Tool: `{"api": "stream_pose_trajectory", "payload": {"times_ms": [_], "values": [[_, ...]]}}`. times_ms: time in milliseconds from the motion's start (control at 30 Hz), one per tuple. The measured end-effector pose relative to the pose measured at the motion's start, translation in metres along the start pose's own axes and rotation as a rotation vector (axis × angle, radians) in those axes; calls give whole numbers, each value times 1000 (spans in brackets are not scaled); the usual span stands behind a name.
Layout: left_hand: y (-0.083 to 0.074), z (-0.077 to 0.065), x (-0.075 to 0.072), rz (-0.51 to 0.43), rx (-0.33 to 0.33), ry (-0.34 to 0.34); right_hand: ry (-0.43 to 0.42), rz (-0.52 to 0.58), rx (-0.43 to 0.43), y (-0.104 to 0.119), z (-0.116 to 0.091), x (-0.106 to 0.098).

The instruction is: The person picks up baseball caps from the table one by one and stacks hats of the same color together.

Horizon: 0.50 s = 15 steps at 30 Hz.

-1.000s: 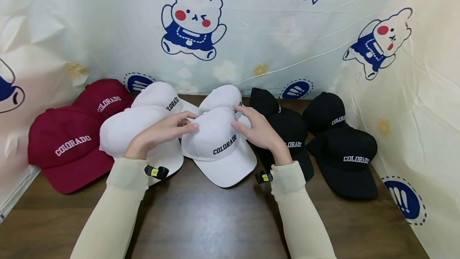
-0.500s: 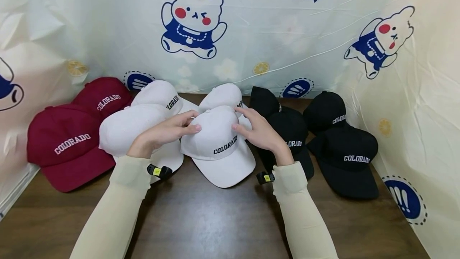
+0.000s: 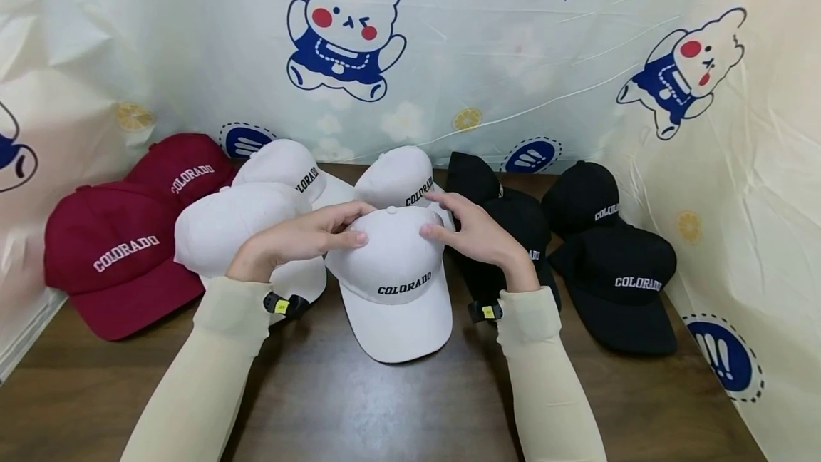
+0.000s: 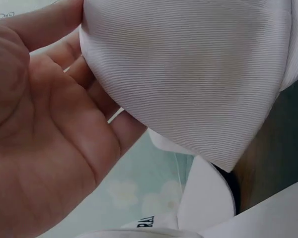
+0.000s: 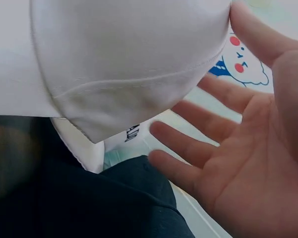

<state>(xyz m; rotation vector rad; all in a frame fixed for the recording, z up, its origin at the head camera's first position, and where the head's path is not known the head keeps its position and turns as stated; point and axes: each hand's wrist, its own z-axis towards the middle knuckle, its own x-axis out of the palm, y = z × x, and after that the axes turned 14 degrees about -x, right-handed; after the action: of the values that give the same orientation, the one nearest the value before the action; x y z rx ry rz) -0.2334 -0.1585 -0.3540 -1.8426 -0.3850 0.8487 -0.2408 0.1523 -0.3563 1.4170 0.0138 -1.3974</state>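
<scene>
A white baseball cap point(image 3: 396, 262) with dark COLORADO lettering is held by both hands, its brim facing me. My left hand point(image 3: 295, 237) grips its left side, thumb on the front of the crown and fingers behind. At the right side, my right hand point(image 3: 477, 234) has its thumb against the crown; the forefinger reaches behind, while the lower fingers spread apart from the fabric in the right wrist view. Another white cap point(image 3: 394, 170) stands right behind the held one. Both wrist views show the lower edge of the held cap point(image 4: 184, 74), with background visible beneath it.
Two maroon caps point(image 3: 122, 255) stand at the left, beside two more white caps point(image 3: 244, 216). Several black caps point(image 3: 606, 287) are on the right, close to my right wrist. A patterned sheet point(image 3: 449, 41) walls the back and sides of the wooden table point(image 3: 365, 412).
Both hands have brought the front white cap nearer to me, and its brim has turned from lower right to straight forward. More of the white cap behind shows. The other caps stay put.
</scene>
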Motion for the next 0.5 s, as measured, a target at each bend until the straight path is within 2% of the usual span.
{"api": "stream_pose_trajectory", "payload": {"times_ms": [167, 500], "values": [[-1, 2, 2, 10, 36, -8, 52, 81, -4, 1, -2, -2], [3, 11, 6, 66, 1, -94, 98, 102, 83, -6, -7, -2]]}}
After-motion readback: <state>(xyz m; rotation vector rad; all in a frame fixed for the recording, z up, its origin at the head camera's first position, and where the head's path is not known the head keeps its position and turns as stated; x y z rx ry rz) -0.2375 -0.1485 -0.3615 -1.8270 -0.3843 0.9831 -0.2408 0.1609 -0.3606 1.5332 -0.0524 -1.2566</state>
